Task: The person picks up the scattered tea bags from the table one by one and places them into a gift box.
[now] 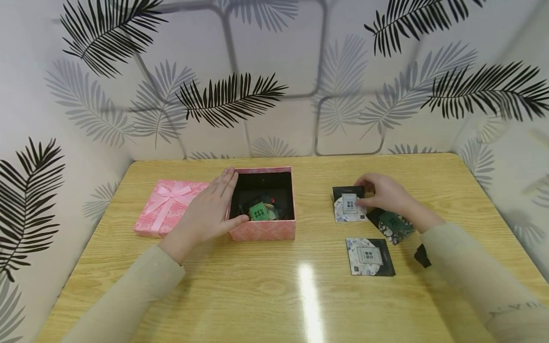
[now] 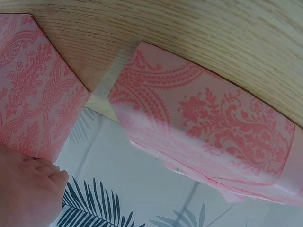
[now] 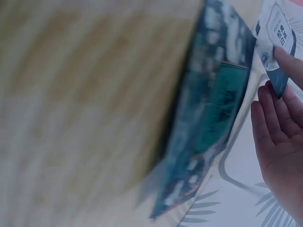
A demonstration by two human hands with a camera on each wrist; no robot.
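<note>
Two hands are over a wood-grained tabletop [image 1: 266, 290]; the left hand [image 1: 210, 205] rests against the left side of an uncovered pink box [image 1: 263, 231], its fingers straight and close together, the thumb spread away toward the near corner; the right hand [image 1: 383, 193] pinches a packet with a pale label [image 1: 343, 210] by its right side, thumb and fingers clamped on it; this packet is to the right of the box and well apart from it, though whether its lower edge touches the tabletop I cannot tell; just beside it lies a dark floral packet with a green label [image 1: 391, 226]; nearer the person lies a pale-and-dark packet [image 1: 370, 257]; a small dark piece [image 1: 422, 256] shows at the edge of the right sleeve [image 1: 454, 267], partly hidden; inside the box's black interior lies a green-labelled packet [image 1: 259, 211]; the pink lid with its ribbon bow [image 1: 176, 209] lies left of the box, a gap between them in the left wrist view; behind stands a leaf-printed backdrop [image 1: 279, 124].
</note>
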